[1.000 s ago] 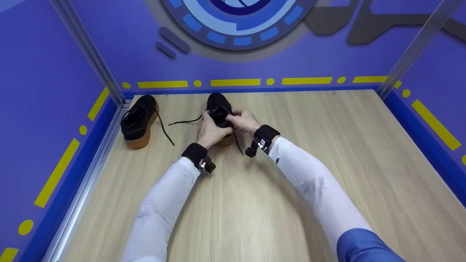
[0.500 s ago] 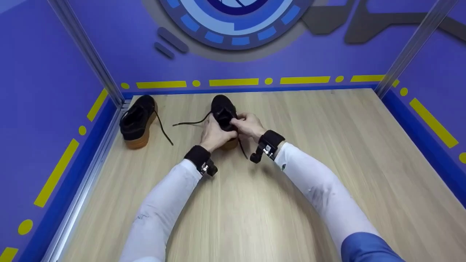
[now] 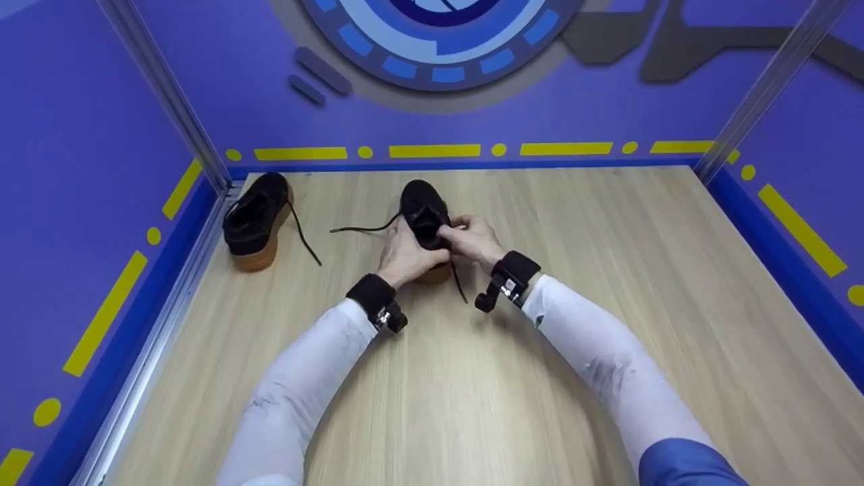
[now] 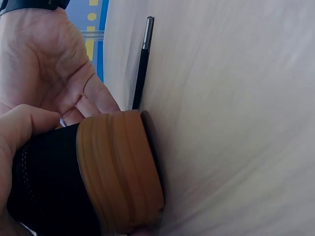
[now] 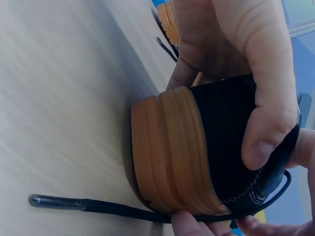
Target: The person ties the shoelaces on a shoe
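Observation:
A black low shoe (image 3: 420, 197) with a gum-brown sole (image 5: 170, 152) stands on the wooden board, toe toward the back wall. My left hand (image 3: 405, 256) holds it round the left side and heel, and the left thumb (image 5: 268, 132) presses on the heel, as the right wrist view shows. At the right edge of the shoe's opening, my right hand (image 3: 476, 239) pinches the collar. One loose black lace (image 3: 361, 229) runs out to the left on the board. Another lace end (image 5: 113, 206) hangs down on the right, by my right fingers. Some fingertips are hidden by the shoe.
A matching black shoe (image 3: 260, 219) stands at the far left, its lace (image 3: 307, 239) trailing rightward. Blue-purple panels wall the wooden board (image 3: 607, 270) on the left, back and right. A metal rail (image 3: 145, 364) follows the left edge.
Both hands and the held shoe have shifted a little to the right and toward me. The loose lace on the left slid along with it. The other shoe has stayed in place.

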